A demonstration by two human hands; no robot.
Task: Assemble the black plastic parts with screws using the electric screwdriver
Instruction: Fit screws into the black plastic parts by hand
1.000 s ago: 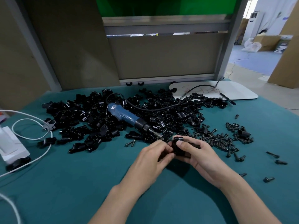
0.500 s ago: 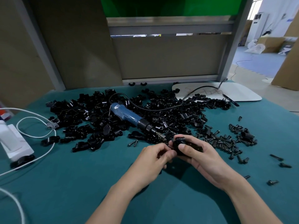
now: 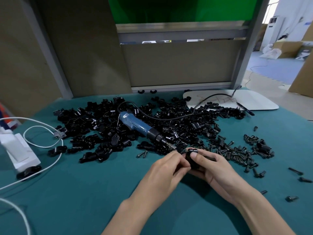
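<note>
Held part: we see one black plastic part (image 3: pixel 191 160) raised just above the table (image 3: pixel 81 197), between both hands, near the middle of the view.
Right hand: our right hand (image 3: pixel 218 170) is clamped on the part, its fingers curled beneath and behind it and the thumb pressed on its top.
Left hand: our left hand (image 3: pixel 166 168) meets the part from the left, with thumb and curled fingers pinching at that side. We cannot tell whether a screw sits between the fingertips.
Electric screwdriver: the blue electric screwdriver (image 3: pixel 136 123) lies untouched on the heap, its bit end pointing toward the hands and ending just beside the held part.
Cord: its black cord (image 3: pixel 169 117) loops over the heap and runs off to the right, across the white board (image 3: pixel 257 100).
Loose parts: a wide heap of black plastic parts (image 3: pixel 184 122) covers the far half of the table.
Screws: a spread of black screws (image 3: pixel 237 150) lies just right of the hands. A few more are scattered further right, and two lie apart to the left of the hands.
Left edge: a white power box (image 3: pixel 20 150) rests there, with a white cable (image 3: pixel 42 145) looped beside it.
Table: covered in teal cloth.
</note>
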